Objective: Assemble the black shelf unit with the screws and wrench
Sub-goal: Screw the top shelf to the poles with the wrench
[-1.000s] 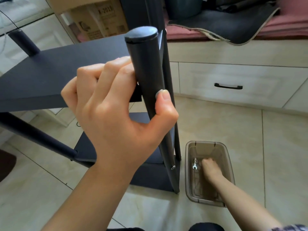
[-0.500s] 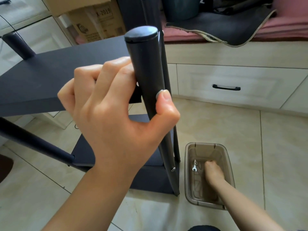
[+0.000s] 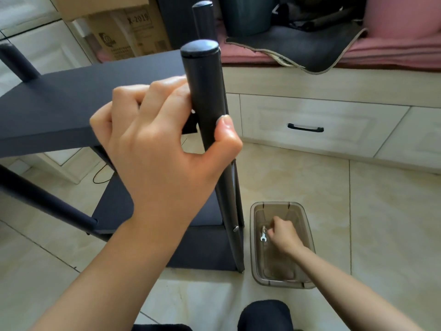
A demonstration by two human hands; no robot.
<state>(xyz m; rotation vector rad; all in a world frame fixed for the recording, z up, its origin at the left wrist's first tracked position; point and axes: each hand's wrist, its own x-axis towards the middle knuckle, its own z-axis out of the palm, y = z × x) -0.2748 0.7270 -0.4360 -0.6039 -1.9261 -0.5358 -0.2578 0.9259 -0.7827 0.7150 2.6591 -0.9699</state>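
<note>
1. A tiled floor point(image 3: 393, 223) fills the near and right part of the scene, with a cream cabinet point(image 3: 334, 96) along the far side, its drawer fitted with a dark handle point(image 3: 305, 128).
2. The black shelf unit point(image 3: 59, 108) stands at the left and centre: an upper board is seen at the left, and a lower board point(image 3: 114, 211) sits beneath it near the floor.
3. An upright black post point(image 3: 205, 91) with a rounded cap rises at the centre, reaching down to the floor beside the lower board. A silver screw head point(image 3: 236, 228) is seen low on this post.
4. The left hand point(image 3: 162, 149) is wrapped around the upper part of the post: the fingers are curled behind it where the upper board meets it, and the thumb point(image 3: 226, 132) is pressed against its near right side.
5. A translucent brown plastic bin point(image 3: 307, 230) rests on the floor just right of the post's foot.
6. The right hand point(image 3: 285, 235) is lowered inside the bin, fingers bent, the fingertips touching a small silver wrench point(image 3: 263, 234) lying at the bin's left side. Whether the wrench is actually pinched cannot be told.
7. Cardboard boxes point(image 3: 124, 32) are seen at the far left, and a dark mat point(image 3: 298, 48) lies over pink cushions point(image 3: 393, 44) on the cabinet top.
</note>
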